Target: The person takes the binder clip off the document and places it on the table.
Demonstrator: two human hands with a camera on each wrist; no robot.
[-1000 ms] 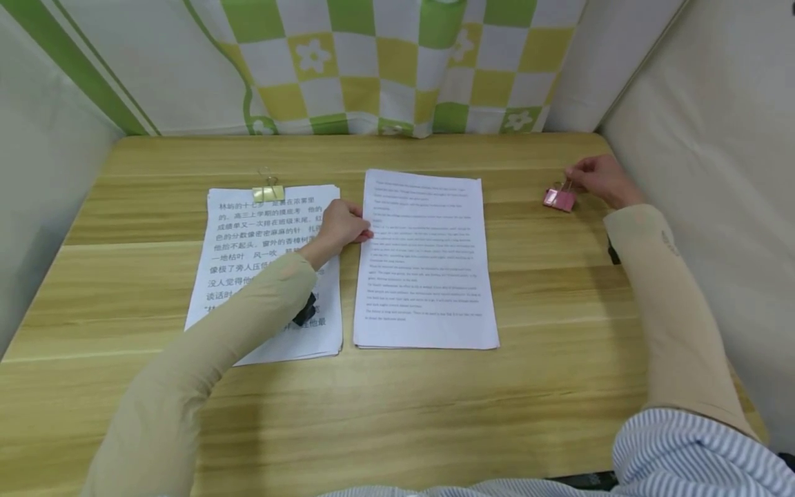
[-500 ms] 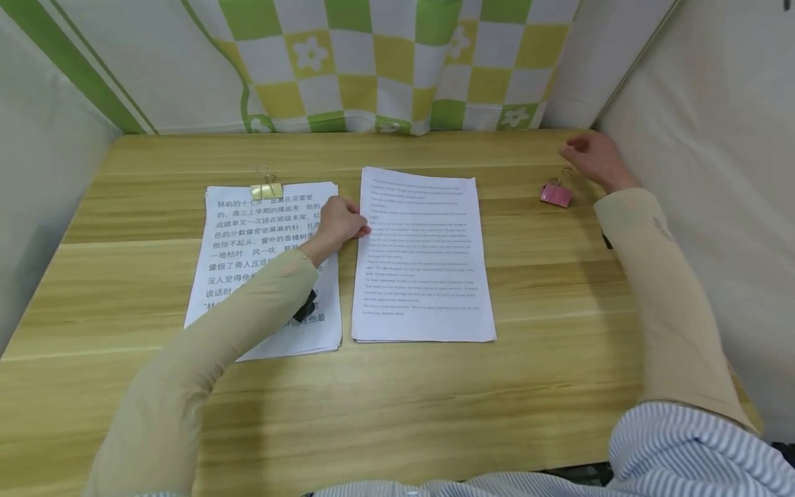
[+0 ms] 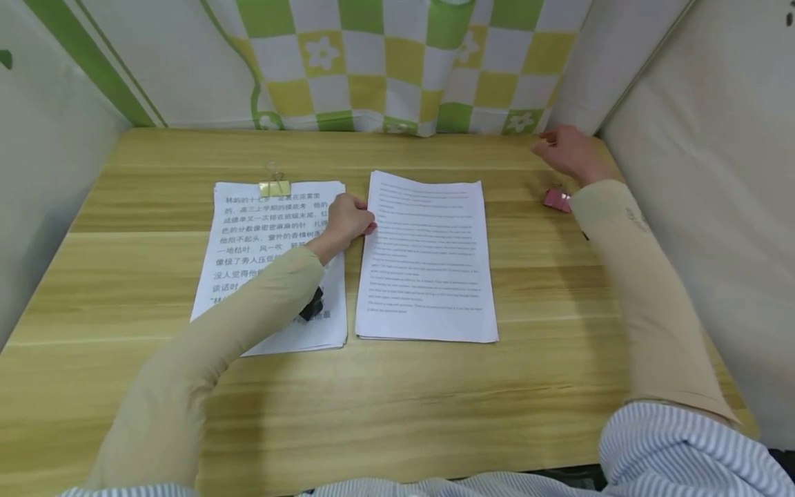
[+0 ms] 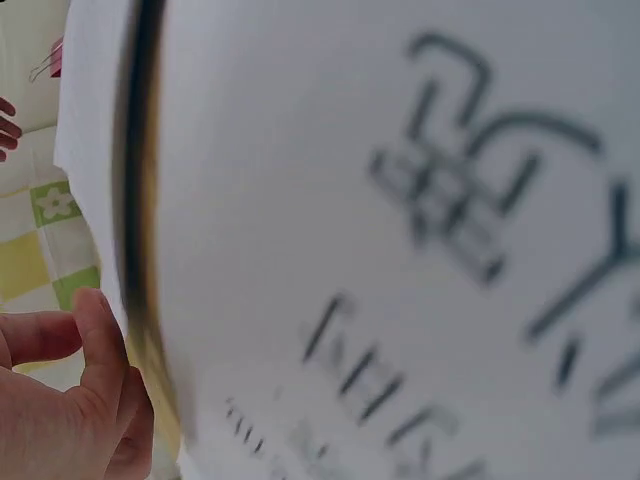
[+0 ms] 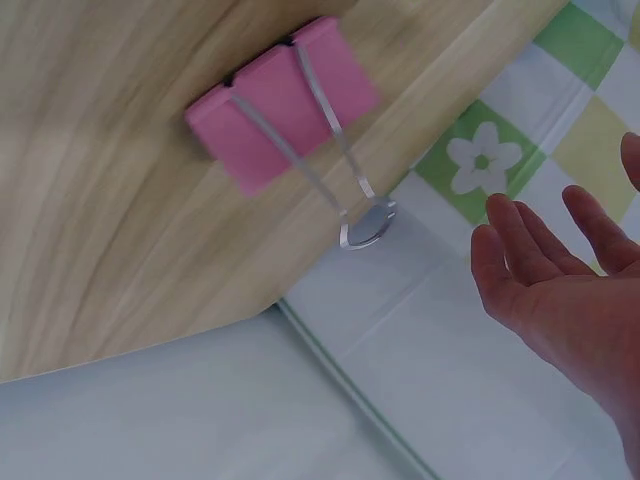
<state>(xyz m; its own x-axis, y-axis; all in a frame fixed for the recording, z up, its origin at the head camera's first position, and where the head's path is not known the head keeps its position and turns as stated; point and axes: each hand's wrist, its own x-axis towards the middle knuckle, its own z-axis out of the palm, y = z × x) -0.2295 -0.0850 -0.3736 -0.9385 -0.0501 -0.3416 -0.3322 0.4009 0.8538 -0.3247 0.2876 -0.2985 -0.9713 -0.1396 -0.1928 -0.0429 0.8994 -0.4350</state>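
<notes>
My left hand (image 3: 349, 219) pinches the left edge of a stack of English-printed paper (image 3: 428, 269). In the left wrist view, the left thumb and fingers (image 4: 100, 350) meet at that edge. A second stack (image 3: 273, 221), printed with large Chinese characters, lies to its left under my forearm, with a gold binder clip (image 3: 275, 188) on its top edge. At the back right, my right hand (image 3: 568, 152) is raised with loosely bent fingers and holds nothing. Just below it a pink binder clip (image 5: 285, 105) lies on the table, its wire handles folded together toward the back edge.
The wooden table (image 3: 404, 407) ends at a green, yellow and white checked curtain (image 3: 373, 76) behind. White fabric walls (image 3: 714, 172) stand on the left and right sides.
The right hand has let go of the pink binder clip and moved back and to the left of it. The left hand stays at the paper's edge.
</notes>
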